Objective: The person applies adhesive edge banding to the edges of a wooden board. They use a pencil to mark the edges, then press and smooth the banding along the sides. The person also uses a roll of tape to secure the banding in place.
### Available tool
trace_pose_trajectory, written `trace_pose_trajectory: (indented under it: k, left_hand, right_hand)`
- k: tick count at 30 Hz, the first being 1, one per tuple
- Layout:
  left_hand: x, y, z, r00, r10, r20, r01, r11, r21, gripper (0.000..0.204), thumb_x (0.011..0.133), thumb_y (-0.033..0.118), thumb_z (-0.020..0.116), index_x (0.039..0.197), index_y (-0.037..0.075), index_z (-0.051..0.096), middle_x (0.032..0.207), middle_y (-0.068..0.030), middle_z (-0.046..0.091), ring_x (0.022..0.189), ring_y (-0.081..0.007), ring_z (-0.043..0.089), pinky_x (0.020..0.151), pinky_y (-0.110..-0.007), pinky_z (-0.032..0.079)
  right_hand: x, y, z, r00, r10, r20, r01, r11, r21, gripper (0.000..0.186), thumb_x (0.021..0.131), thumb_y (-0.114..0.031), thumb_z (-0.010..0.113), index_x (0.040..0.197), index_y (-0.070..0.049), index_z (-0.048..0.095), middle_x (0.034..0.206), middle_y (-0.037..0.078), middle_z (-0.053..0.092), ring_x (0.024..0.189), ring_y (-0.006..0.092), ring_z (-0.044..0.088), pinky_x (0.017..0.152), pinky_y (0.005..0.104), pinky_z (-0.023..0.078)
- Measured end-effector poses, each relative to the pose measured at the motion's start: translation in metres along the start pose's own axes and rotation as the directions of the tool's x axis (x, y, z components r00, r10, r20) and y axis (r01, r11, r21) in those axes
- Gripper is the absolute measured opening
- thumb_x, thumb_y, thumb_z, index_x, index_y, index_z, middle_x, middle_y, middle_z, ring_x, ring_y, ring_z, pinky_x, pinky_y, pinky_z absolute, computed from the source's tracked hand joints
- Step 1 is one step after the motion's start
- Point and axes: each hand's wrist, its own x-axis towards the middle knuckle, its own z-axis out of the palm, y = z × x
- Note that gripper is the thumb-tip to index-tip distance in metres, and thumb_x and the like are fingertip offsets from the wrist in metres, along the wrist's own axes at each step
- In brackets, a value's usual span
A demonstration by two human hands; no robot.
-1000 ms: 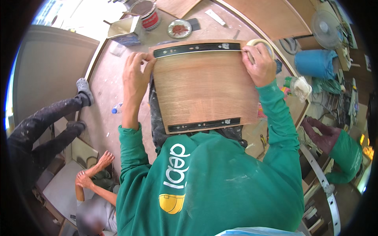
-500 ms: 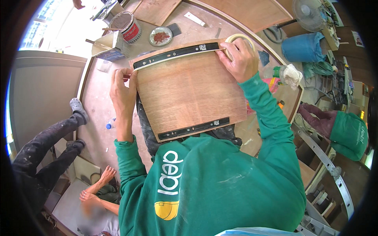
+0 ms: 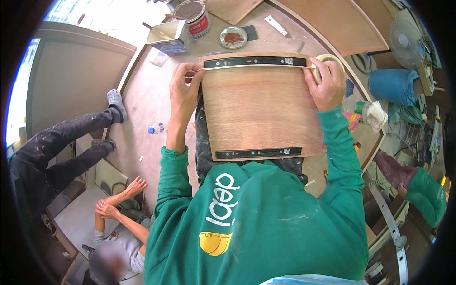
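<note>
A square wooden board (image 3: 261, 109) rests across my lap. Black metal drawer slides lie along it, an upper slide (image 3: 237, 61) near its far edge and a lower slide (image 3: 247, 154) at its near edge. Stretched along the upper slide's near side is a narrow strip of pale masking tape (image 3: 256, 66). At the board's left edge my left hand (image 3: 183, 90) pinches the strip's end between thumb and fingers. My right hand (image 3: 331, 84), at the far right corner, is closed on the masking tape roll (image 3: 326, 57), which its fingers partly cover.
Beyond the board stand a paint bucket (image 3: 198, 27), a cardboard box (image 3: 172, 46) and a plate with reddish bits (image 3: 232, 37). A small bottle (image 3: 156, 128) lies left. One person sits lower left; another's legs (image 3: 71, 126) stretch nearby. A metal ladder (image 3: 392, 218) is right.
My view has shifted, so the board and both hands appear farther right and straighter. Both hands keep their hold on the tape, which still runs along the upper slide.
</note>
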Motion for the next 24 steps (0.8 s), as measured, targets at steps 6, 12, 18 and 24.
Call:
trace_pose_trajectory:
  k: [6,12,18,24]
  left_hand:
    - [0.012,-0.003,-0.01,0.991,0.077,0.113,-0.073,0.997,-0.039,0.011,0.098,0.007,0.075,0.106,0.0,0.072,0.109,-0.0072,0.066,0.097,-0.0186,0.065,0.083,-0.033,0.055]
    - [0.025,-0.008,-0.021,0.967,0.108,0.229,-0.1,0.994,-0.045,0.01,0.098,0.007,0.076,0.105,0.001,0.072,0.109,-0.0061,0.065,0.096,-0.017,0.065,0.085,-0.032,0.055]
    - [0.039,-0.019,-0.022,0.966,0.064,0.251,-0.031,0.99,-0.134,0.014,0.096,0.009,0.081,0.106,0.002,0.072,0.104,-0.003,0.068,0.092,-0.0119,0.064,0.083,-0.029,0.054]
    - [0.045,-0.017,-0.019,0.99,0.007,0.14,0.011,0.992,-0.123,0.023,0.093,0.012,0.085,0.107,0.001,0.071,0.095,-0.0006,0.07,0.086,-0.0092,0.063,0.079,-0.027,0.054]
  right_hand:
    - [-0.001,0.002,0.001,1.0,0.008,0.014,-0.009,1.0,0.022,0.038,0.082,-0.022,0.089,0.119,-0.016,0.077,0.099,0.005,0.062,0.097,0.0285,0.063,0.087,0.0453,0.048]
    - [-0.001,0.001,0.001,1.0,0.009,0.02,-0.009,1.0,0.024,0.038,0.083,-0.022,0.089,0.119,-0.016,0.077,0.099,0.005,0.061,0.097,0.0284,0.063,0.087,0.0455,0.048]
    - [-0.001,0.003,0.001,1.0,0.0,0.015,0.0,0.999,0.033,0.039,0.083,-0.021,0.088,0.12,-0.015,0.077,0.099,0.006,0.062,0.096,0.0289,0.063,0.087,0.0457,0.049]
    - [-0.001,0.004,0.002,1.0,0.0,0.018,-0.001,1.0,0.029,0.038,0.083,-0.02,0.088,0.12,-0.015,0.077,0.099,0.006,0.062,0.096,0.0291,0.063,0.087,0.0454,0.049]
